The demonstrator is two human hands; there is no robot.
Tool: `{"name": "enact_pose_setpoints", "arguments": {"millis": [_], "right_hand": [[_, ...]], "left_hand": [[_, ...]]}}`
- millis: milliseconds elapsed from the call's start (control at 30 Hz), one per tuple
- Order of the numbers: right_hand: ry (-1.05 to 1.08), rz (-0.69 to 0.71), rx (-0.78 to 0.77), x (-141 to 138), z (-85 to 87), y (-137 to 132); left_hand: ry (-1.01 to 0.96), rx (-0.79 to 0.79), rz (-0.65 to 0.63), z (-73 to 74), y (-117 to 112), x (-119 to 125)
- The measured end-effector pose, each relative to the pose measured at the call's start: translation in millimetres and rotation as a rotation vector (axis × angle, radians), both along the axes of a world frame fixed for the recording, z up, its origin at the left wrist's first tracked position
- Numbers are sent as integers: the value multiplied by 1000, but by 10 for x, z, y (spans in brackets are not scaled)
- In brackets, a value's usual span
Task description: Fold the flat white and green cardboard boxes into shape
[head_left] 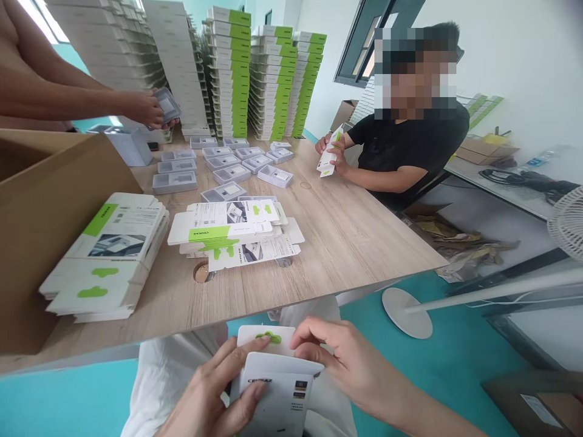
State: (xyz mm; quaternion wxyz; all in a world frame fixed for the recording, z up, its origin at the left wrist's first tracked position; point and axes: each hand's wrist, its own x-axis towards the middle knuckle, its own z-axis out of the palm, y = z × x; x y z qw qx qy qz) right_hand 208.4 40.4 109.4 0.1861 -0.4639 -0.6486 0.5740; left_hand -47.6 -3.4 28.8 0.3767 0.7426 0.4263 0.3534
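Observation:
A white cardboard packaging box [277,394] with black print stands over my lap, its upper end toward the table. Its back flap carries a green hang-hole patch. My left hand [218,388] grips the box from the left, thumb on the printed front and a finger stretched to the green patch. At the upper right edge, my right hand [341,364] pinches the box's flap between thumb and fingers. On the table ahead lies a loose pile of flat white-and-green box blanks [232,233]. A banded stack of flat boxes [109,255] lies left of it.
Several grey plastic trays [232,174] sit mid-table. Tall stacks of white-and-green boxes [232,73] rise behind. A brown carton [59,230] stands at left. One co-worker's hands [150,109] hold a tray; another person [392,152] holds a box. A fan base [407,312] stands on the floor.

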Motion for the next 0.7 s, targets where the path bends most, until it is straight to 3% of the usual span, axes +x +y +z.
{"name": "enact_pose_setpoints", "arguments": {"millis": [200, 267, 467, 700], "right_hand": [[277, 11, -249, 96, -297, 101], [332, -26, -268, 70, -387, 115], [354, -99, -285, -46, -385, 101], [327, -130, -357, -77, -435, 159]], "left_hand": [[-29, -28, -91, 42, 13, -50], [-41, -24, -142, 48, 32, -55], [-18, -16, -258, 44, 68, -103], [-29, 1, -96, 58, -77, -25]]}}
